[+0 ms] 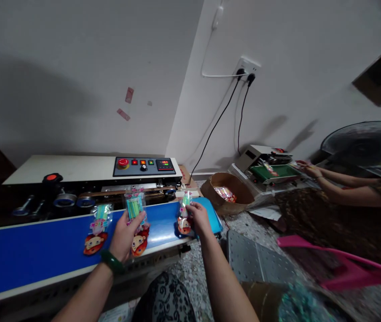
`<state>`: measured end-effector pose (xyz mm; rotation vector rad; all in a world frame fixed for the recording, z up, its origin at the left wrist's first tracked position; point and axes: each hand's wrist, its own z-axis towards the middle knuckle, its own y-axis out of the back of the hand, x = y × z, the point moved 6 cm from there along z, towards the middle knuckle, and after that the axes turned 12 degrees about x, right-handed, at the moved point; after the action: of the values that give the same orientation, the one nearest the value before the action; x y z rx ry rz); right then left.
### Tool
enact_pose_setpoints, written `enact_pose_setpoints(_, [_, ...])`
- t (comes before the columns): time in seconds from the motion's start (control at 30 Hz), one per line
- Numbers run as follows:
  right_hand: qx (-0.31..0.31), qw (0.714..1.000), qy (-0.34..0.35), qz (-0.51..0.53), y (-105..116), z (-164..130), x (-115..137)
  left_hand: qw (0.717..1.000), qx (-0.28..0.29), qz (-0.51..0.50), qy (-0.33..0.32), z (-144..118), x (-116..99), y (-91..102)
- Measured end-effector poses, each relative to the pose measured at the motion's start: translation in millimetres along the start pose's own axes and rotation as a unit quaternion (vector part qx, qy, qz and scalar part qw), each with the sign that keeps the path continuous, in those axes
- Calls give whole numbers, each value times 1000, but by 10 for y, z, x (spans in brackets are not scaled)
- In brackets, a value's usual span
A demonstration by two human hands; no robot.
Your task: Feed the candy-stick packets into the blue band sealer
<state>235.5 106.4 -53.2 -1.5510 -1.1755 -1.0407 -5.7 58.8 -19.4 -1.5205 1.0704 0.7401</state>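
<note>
Grasping on both sides, one laid

Left fingers (138,221) grasp one packet (134,207), right fingers (197,210) pinch another packet (184,225), neither yet released; left of the left fingers, a third packet (97,228) lies free on the blue belt (39,248)

1. Dim, greyish light overall.
2. Pale glare on the blue belt (162,222) between the left hand (123,237) and right hand (199,219).
3. Soft shadows on the wall (83,58) beyond both.
4. Blurred teal bundle (299,304), below right of the right hand.
</note>
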Motion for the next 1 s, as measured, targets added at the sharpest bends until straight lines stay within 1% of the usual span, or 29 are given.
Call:
enact_pose_setpoints(0.03, [6,1000,-12,-19,24,57,8,1000,1,-23,7,-5,12,-8])
enact_pose_setpoints(0.1, [27,998,-26,-41,5,163,13,998,6,-58,17,-7,28,-25])
enact_pose_setpoints(0.2, [39,997,-23,-62,-105,248,15,998,29,-60,13,14,13,-58])
enact_pose_setpoints(0.23, [30,997,-10,-70,-146,241,32,998,35,-48,5,23,-3,-67])
enact_pose_setpoints(0.3, [12,995,43,-86,-253,155,105,998,44,-29,-20,36,-38,-84])
enact_pose_setpoints(0.33, [23,994,67,-87,-337,81,141,998,49,-25,-31,40,-49,-95])
enact_pose_setpoints(0.37, [54,992,82,-79,-448,-5,166,997,56,-25,-38,42,-51,-108])
enact_pose_setpoints(0.4, [101,989,87,-66,-579,-101,179,997,65,-29,-42,43,-45,-123])
enact_pose_setpoints(0.47, [204,976,75,-28,-847,-298,175,996,73,-34,-40,40,-12,-140])
enact_pose_setpoints(0.5, [236,969,69,-13,-950,-382,169,996,75,-33,-33,38,11,-145])
enact_pose_setpoints(0.53, [248,966,67,-3,-1021,-442,163,996,78,-31,-23,37,36,-152])
enact_pose_setpoints(0.6, [232,970,67,13,-1073,-490,134,996,83,-28,-1,38,79,-158])
enact_pose_setpoints(0.67, [198,978,65,33,-1033,-467,84,996,81,-28,11,48,97,-149])
enact_pose_setpoints(0.73, [158,984,70,50,-900,-404,39,998,62,-25,18,64,99,-109])
enact_pose_setpoints(0.77, [128,988,71,56,-790,-363,20,998,49,-24,22,72,100,-81])
enact_pose_setpoints(0.83, [45,995,61,61,-494,-275,-15,999,28,-24,34,80,105,-31])
enact_pose_setpoints(0.87, [4,997,48,53,-338,-230,-31,999,22,-27,39,80,105,-16])
enact_pose_setpoints(0.9, [-24,999,30,38,-201,-182,-43,998,22,-30,42,75,100,-10])
enact_pose_setpoints(0.93, [-33,999,10,16,-99,-128,-49,998,25,-30,45,68,90,-13])
enact_pose_setpoints(1.0, [-12,999,-25,-28,-2,-1,-46,998,34,-28,50,43,59,-37])
